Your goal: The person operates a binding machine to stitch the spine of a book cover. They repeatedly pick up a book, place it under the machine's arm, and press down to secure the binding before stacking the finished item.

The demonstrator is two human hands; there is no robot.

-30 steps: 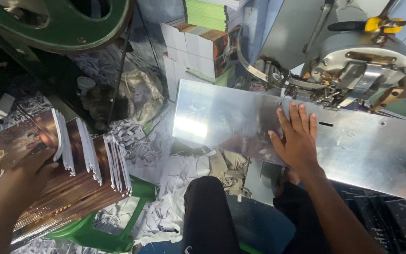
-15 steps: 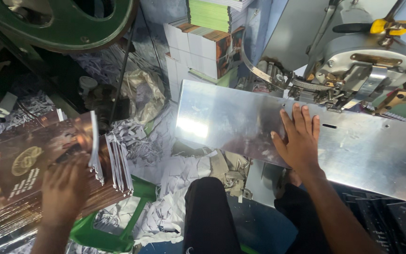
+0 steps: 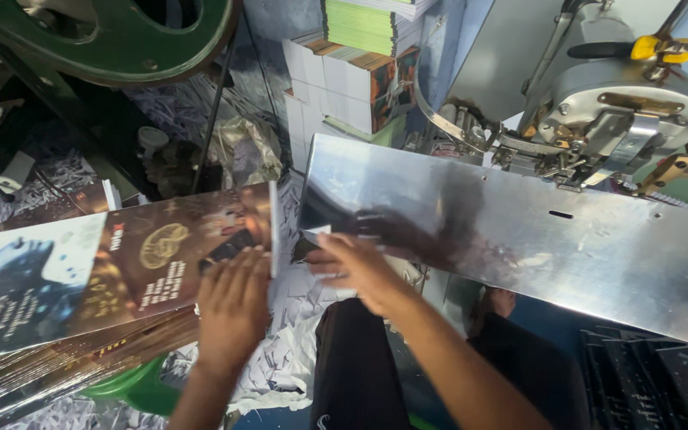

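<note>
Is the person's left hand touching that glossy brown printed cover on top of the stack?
Touching. The head view shows the left hand lying flat on the glossy brown cover, fingers pressed against its surface near the right edge, with no gap visible.

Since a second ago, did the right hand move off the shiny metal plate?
Yes. The right hand left the metal plate and moved left, to the plate's left edge by the booklet stack.

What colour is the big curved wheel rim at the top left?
Dark green, painted metal wheel rim, clearest in the head view.
</note>
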